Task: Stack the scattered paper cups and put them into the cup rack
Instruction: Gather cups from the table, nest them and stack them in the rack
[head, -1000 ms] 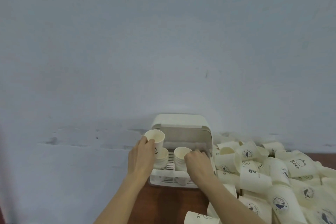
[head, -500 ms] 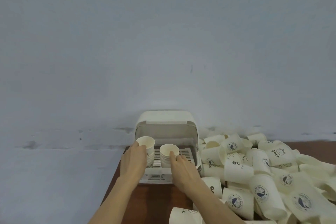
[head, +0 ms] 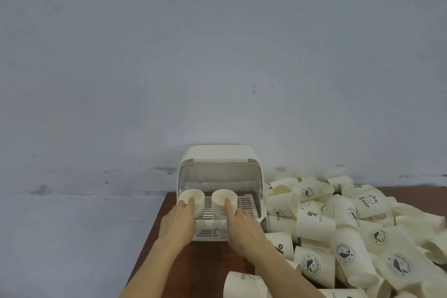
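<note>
1. Both stacks are down in the cup rack (head: 221, 157) now. A second ago the left stack (head: 193, 203) was held up above the grille; now it sits low next to the right stack (head: 223, 203).
2. Left hand (head: 177, 224) has its fingers curled round the left stack, fingertips at the rim.
3. Right hand (head: 242, 227) is looser: index finger laid up the right stack's wall, the rest relaxed beside it. Not really gripping imo.
4. So this load looks placed, and letting go comes next.
5. Just right of the right-hand fingers there's a big pile of loose cups (head: 350, 232) on the table (head: 169, 203). Loads left to stack.
</note>
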The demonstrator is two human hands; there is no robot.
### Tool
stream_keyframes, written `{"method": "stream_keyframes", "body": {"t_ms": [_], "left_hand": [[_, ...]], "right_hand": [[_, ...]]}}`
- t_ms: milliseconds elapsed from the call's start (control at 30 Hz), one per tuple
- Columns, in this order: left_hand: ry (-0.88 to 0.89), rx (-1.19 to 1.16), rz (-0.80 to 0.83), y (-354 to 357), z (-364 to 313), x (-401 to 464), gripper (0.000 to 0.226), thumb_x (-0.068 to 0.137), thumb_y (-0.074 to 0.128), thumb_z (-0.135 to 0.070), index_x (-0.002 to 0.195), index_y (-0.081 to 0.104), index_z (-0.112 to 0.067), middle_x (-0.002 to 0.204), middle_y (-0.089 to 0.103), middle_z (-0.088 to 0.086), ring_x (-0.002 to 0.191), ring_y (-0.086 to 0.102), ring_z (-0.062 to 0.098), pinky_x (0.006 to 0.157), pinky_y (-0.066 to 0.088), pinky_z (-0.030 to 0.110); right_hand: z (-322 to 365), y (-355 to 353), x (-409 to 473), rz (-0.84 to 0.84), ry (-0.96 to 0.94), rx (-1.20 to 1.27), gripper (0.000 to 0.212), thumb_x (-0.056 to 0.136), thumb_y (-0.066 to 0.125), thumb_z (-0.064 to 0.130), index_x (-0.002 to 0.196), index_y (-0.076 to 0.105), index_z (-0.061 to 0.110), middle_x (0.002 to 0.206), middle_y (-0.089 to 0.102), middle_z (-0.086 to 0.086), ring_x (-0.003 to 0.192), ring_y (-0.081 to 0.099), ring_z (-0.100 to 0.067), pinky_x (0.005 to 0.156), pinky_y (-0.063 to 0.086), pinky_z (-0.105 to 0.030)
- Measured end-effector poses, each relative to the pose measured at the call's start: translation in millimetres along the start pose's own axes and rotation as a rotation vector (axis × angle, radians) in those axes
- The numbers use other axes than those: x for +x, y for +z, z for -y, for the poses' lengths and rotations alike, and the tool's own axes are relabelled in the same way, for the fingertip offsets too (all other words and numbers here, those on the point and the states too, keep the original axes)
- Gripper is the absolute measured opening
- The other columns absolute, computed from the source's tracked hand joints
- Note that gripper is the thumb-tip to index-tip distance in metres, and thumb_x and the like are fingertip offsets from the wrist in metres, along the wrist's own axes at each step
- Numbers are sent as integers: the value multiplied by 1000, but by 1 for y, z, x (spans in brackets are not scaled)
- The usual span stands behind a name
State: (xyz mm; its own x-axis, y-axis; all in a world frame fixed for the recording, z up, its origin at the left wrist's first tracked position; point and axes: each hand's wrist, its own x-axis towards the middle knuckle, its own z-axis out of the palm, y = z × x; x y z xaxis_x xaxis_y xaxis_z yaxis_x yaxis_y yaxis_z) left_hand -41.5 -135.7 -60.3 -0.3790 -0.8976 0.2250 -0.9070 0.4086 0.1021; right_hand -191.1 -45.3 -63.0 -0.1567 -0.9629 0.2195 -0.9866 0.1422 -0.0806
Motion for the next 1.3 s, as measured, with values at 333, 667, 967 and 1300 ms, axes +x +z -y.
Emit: {"method": "stream_keyframes", "body": {"t_ms": [333,667,967,1300], "left_hand": [[116,-215,-102,-6,-14,-45,36,93,45,-22,129,48,-22,124,51,0,101,58,25,75,50,38],[576,-445,190,-20,-75,-105,28,93,48,-26,110,68,-34,102,68,-13,88,60,4,83,52,33],[667,-59,442,-33,-95,-117,38,89,49,-20,118,63,-39,117,60,5,106,56,24,83,45,35],[578,139,350,-38,-83,-113,35,85,55,-2,115,60,-21,118,57,6,106,55,27,85,47,38]], "right_hand": [[-5,-28,-17,-42,-20,56,69,88,50,13,148,16,13,123,51,-17,113,47,-34,86,43,-42],[-58,-54,-56,-55,104,6,26,86,45,6,108,57,13,104,56,-8,100,54,-28,77,47,-36],[-76,-61,-92,-30,208,-23,7,84,50,7,88,49,12,85,53,-6,77,52,-26,59,37,-31],[-81,-68,-76,-79,111,-401,23,87,48,-1,105,57,10,99,59,-8,92,56,-25,65,36,-31]]}}
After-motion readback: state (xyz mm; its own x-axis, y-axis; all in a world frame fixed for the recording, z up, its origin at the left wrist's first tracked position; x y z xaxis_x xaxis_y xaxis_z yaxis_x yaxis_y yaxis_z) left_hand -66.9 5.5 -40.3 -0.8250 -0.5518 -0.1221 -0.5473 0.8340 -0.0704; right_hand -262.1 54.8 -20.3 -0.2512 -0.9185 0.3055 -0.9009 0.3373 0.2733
